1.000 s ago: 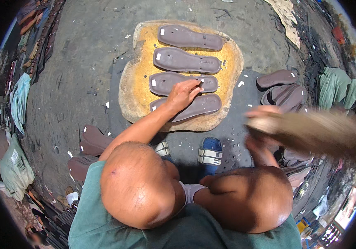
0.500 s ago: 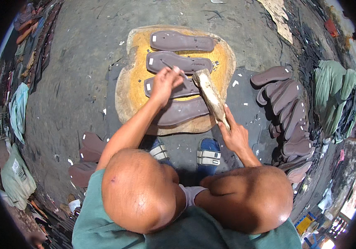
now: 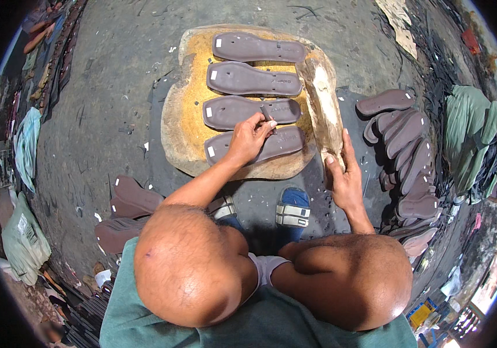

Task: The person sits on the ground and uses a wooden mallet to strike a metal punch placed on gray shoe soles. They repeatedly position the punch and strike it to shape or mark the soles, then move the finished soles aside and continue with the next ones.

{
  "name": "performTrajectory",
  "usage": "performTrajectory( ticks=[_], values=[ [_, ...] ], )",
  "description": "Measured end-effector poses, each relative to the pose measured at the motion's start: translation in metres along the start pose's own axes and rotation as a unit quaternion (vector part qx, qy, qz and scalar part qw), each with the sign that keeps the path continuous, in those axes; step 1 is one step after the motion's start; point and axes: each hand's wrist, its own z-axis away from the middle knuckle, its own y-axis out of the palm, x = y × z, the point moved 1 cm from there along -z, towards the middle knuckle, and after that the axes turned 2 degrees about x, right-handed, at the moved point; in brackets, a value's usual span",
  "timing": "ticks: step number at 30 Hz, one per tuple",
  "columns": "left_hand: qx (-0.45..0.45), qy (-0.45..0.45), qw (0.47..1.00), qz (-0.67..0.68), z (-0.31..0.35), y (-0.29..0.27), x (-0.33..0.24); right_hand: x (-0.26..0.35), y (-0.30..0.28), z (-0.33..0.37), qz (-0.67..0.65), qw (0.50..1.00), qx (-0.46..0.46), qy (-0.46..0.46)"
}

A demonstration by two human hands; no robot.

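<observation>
My left hand (image 3: 249, 138) pinches a short dark metal punch (image 3: 267, 113), held near upright above the two nearest sandal soles. I cannot tell which sole its lower end touches. Gripped in my right hand (image 3: 347, 182) is a thick, pale wooden mallet (image 3: 324, 101), raised at the right side of a round wooden block (image 3: 173, 127). Brown soles lie crosswise on the block in a row: the farthest (image 3: 257, 47), a second (image 3: 253, 79), a third (image 3: 231, 113) and the nearest (image 3: 286, 145), partly covered by my left hand. Small holes show in several of them.
A stack of brown soles (image 3: 402, 139) lies on the floor at right, beside green cloth (image 3: 472, 133). More soles (image 3: 135, 197) are by my left knee. My sandalled feet (image 3: 292, 207) are just below the block. Scraps litter the floor.
My left hand has moved nearer and to the right, uncovering the second and third soles. The mallet has swung right, off the soles. The view has shifted slightly.
</observation>
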Motion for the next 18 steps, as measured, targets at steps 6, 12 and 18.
performTrajectory(
  ticks=[6,12,18],
  values=[
    [-0.016,0.041,0.997,-0.069,0.005,0.0,-0.009,0.022,-0.008,-0.003,-0.006,0.998,0.024,-0.057],
    [-0.07,0.183,0.961,-0.192,0.019,0.006,-0.016,0.127,-0.047,0.0,-0.253,0.936,-0.053,-0.239],
    [-0.033,0.171,0.952,-0.25,0.014,0.007,-0.003,0.024,-0.002,0.003,0.196,0.971,0.109,-0.081]
  ],
)
